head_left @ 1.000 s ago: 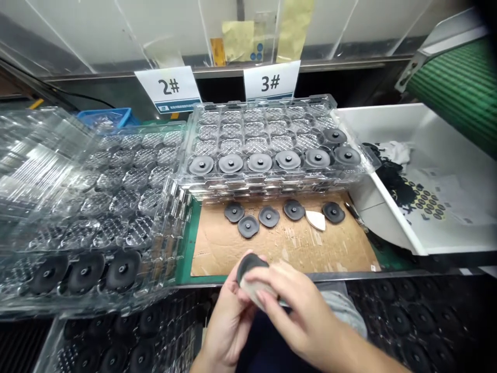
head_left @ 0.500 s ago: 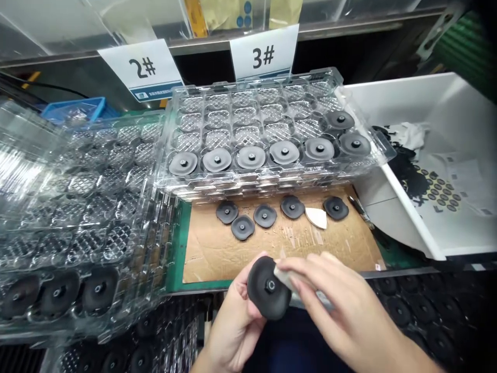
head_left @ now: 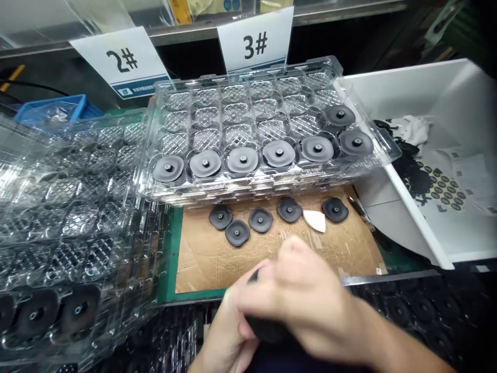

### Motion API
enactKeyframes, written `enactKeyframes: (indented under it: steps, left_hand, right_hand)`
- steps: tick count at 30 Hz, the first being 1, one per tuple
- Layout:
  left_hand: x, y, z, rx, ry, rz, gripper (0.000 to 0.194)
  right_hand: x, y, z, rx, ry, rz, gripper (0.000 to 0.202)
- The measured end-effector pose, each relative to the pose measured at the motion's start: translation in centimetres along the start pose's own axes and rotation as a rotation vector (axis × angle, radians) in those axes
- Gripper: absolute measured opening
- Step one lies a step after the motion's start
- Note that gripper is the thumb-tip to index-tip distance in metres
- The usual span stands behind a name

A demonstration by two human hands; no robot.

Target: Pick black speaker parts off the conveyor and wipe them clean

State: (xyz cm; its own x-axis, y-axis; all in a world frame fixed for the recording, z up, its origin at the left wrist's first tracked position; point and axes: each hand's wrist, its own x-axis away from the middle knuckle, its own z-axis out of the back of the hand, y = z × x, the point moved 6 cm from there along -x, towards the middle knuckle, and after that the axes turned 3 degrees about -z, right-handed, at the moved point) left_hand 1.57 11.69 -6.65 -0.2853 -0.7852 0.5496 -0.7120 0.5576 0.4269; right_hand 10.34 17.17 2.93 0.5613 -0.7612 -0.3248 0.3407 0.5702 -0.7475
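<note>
A round black disc (head_left: pixel 267 330) is gripped in my left hand (head_left: pixel 227 331), low in front of me. My right hand (head_left: pixel 306 298) lies across the disc, its fingers curled and blurred by motion. It covers the disc's middle, and the white pad seen in it half a second ago is hidden behind the fingers. Beyond the hands, several like discs (head_left: pixel 260 220) with small central studs lie on a cardboard sheet (head_left: pixel 205 259). Among them is a white rounded wedge (head_left: pixel 315 220).
Behind the cardboard stands a stack of clear trays (head_left: pixel 236 135) with discs along its front row and right side. More clear trays (head_left: pixel 77 223) are at left. A white bin (head_left: pixel 419 207) holds black pieces at right. A pen-like tool (head_left: pixel 361 212) lies beside the cardboard.
My right hand has moved left and over the disc, hiding the disc's face and the white pad. The view has shifted slightly; the discs on the cardboard stay in the same arrangement.
</note>
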Motion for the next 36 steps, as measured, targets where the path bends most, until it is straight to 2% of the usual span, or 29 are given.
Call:
enactKeyframes:
  steps: [3,5,8,11,13,15,17,18,20,21,23,25,26,29,30,33,36]
  left_hand:
    - [0.2,0.3,-0.2,0.045,-0.028,0.0,0.066]
    - [0.4,0.3,0.0,0.07,-0.057,-0.002,0.067]
    - [0.8,0.2,1.2,0.079,-0.038,-0.014,0.072]
    - [1.2,-0.1,2.1,0.092,0.005,-0.041,0.067]
    - [1.7,-0.1,2.2,0.097,0.017,-0.08,0.062]
    - [2.3,-0.2,2.1,0.083,0.035,-0.125,0.059]
    - [3.1,-0.3,2.0,0.056,0.05,-0.169,0.059]
    - [3.5,-0.4,2.0,0.046,0.058,-0.18,0.059]
    - [4.5,-0.5,2.2,0.04,0.069,-0.184,0.057]
    - [5.0,-0.5,2.4,0.04,0.076,-0.184,0.056]
    - [5.9,-0.4,2.7,0.041,0.083,-0.194,0.054]
    - [6.6,-0.2,2.7,0.033,0.069,-0.221,0.056]
    - [6.9,-0.3,2.6,0.021,0.06,-0.231,0.058]
    - [7.4,-0.4,2.0,-0.007,0.032,-0.257,0.061]
    - [7.5,-0.3,1.7,-0.008,0.017,-0.264,0.062]
    - [7.8,0.0,1.1,0.012,-0.064,-0.261,0.061]
    - [7.8,0.1,0.7,0.019,-0.103,-0.241,0.061]
  right_hand:
    - [2.0,5.1,1.0,-0.005,0.19,-0.403,0.024]
    - [4.8,7.6,-0.3,-0.027,0.188,-0.607,0.024]
    - [9.1,8.7,-4.3,-0.046,0.035,-0.673,0.024]
    - [11.7,8.4,-6.8,-0.036,-0.01,-0.662,0.02]
    - [11.5,7.6,-6.5,-0.028,0.021,-0.675,0.021]
    - [10.0,6.0,-4.8,-0.025,0.126,-0.693,0.024]
    - [7.6,3.2,-2.8,-0.055,0.246,-0.628,0.024]
    - [6.4,1.3,-2.1,-0.081,0.285,-0.54,0.024]
    - [4.4,-2.7,-1.8,-0.113,0.264,-0.323,0.025]
    - [3.9,-4.3,-2.1,-0.123,0.209,-0.244,0.025]
    - [3.5,-6.1,-3.2,-0.152,0.054,-0.193,0.024]
    - [3.6,-6.7,-4.2,-0.169,-0.063,-0.212,0.022]
    - [3.5,-6.8,-4.2,-0.153,-0.05,-0.21,0.021]
    - [3.5,-7.7,-3.1,-0.05,0.136,-0.116,0.022]
    - [3.7,-8.2,-2.8,-0.038,0.162,-0.072,0.023]
    - [5.2,-8.8,-2.6,-0.055,0.035,-0.04,0.023]
    - [7.1,-7.9,-1.7,-0.003,-0.023,-0.184,0.021]
